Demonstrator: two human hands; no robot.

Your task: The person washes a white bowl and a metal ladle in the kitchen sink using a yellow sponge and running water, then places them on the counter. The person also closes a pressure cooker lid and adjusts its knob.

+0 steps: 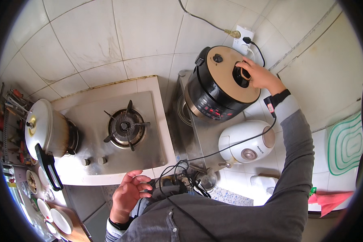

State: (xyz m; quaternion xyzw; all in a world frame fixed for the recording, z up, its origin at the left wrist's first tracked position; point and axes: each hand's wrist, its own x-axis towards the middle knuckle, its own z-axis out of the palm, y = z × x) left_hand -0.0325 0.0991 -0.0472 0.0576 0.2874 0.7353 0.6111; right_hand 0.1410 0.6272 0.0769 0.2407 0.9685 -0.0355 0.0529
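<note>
An electric pressure cooker (220, 84) with a black body and a tan lid stands on a steel shelf at the right; red lights glow on its control panel (214, 110). My right hand (258, 74) has its fingers curled round the black lid handle (241, 75). The lid looks seated on the body. A round black valve knob (217, 58) sits on the lid's far left part. Palm up and with fingers loosely bent, my left hand (130, 190) hovers in front of the counter's edge and holds nothing.
A gas hob (124, 125) lies left of the cooker, with a metal pressure cooker (48, 127) on its left burner. A white air fryer (248, 142) stands before the cooker. Black cable (227, 149) runs from my right wrist across the space. Bowls (62, 220) sit at lower left.
</note>
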